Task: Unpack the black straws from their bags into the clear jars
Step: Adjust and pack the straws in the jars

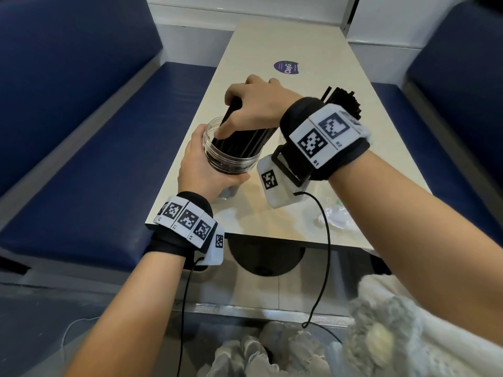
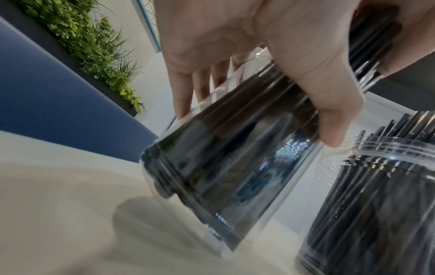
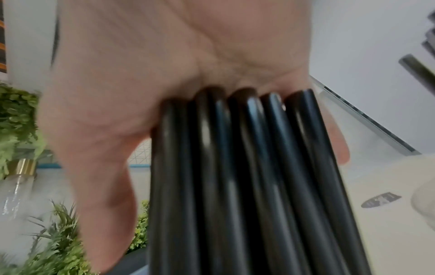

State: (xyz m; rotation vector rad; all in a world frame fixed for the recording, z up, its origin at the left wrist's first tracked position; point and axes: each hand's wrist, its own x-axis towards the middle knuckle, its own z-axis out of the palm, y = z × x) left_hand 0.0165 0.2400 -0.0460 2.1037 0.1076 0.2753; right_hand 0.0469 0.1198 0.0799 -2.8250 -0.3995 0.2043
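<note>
My left hand (image 1: 200, 170) grips a clear jar (image 1: 231, 156) near the table's front left corner and tilts it, mouth up and toward me. In the left wrist view the jar (image 2: 223, 158) leans with its lower base edge close to the tabletop. My right hand (image 1: 253, 104) holds a bundle of black straws (image 1: 245, 142) from above, their lower ends inside the jar. The right wrist view shows the straws (image 3: 235, 167) lying across my palm. A second clear jar (image 2: 376, 195), full of black straws (image 1: 344, 100), stands upright just to the right.
The narrow beige table (image 1: 299, 44) has a purple round sticker (image 1: 286, 67) farther back. A crumpled clear plastic bag (image 1: 337, 217) lies near the front right edge. Blue padded benches (image 1: 81, 137) flank both sides. Wrist cables hang below the table edge.
</note>
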